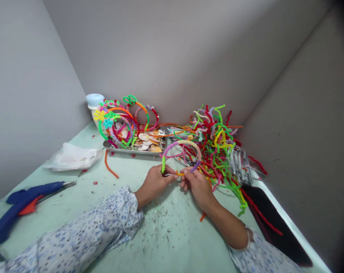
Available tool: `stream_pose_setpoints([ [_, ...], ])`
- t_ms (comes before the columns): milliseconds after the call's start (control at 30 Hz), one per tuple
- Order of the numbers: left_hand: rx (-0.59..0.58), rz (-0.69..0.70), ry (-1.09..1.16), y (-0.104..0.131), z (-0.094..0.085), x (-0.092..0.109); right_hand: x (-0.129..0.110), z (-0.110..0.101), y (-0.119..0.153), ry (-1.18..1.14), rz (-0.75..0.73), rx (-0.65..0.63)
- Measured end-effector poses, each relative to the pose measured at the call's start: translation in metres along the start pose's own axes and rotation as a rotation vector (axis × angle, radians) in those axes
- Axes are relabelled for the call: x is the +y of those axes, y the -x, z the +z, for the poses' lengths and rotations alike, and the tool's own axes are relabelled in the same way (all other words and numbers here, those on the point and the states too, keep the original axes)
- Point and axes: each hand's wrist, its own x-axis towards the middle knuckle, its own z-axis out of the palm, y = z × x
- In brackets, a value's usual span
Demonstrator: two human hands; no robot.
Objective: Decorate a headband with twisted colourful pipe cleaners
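Both hands meet above the pale green table near its middle. A headband (185,143) wrapped in green, pink, cream and purple arches up between them. My left hand (157,181) pinches its green end between thumb and fingers. At the purple end, my right hand (198,185) has its fingers closed round an orange pipe cleaner (181,174), whose short end points toward my left fingertips. Just behind my right hand lies a heap of coloured pipe cleaners (214,151).
At the back left, a metal tray (132,151) holds finished headbands and shell-like pieces, beside a blue-capped bottle (95,100). A plastic bag (75,156) and a blue glue gun (27,201) lie left. A black flat object (277,223) rests right, near grey headbands (240,167).
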Motion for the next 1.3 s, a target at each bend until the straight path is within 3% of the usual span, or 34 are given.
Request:
stream_pose_setpoints([
  [300, 0.012, -0.057, -0.043, -0.0028, -0.0023, -0.0002, 0.0006, 0.0012, 0.0016, 0.04, -0.009, -0.004],
  [800, -0.007, -0.215, 0.151, -0.0053, 0.0006, 0.0041, 0.0034, 0.0023, 0.0051, 0.053, -0.052, -0.042],
  [1033, -0.011, -0.071, 0.063, -0.0035, 0.0021, 0.0001, 0.0039, -0.0003, -0.0018, -0.053, 0.027, 0.011],
  [1300, 0.016, -0.017, 0.199, -0.0033, 0.0014, -0.0046, 0.004, -0.0019, -0.0046, -0.155, 0.051, 0.028],
])
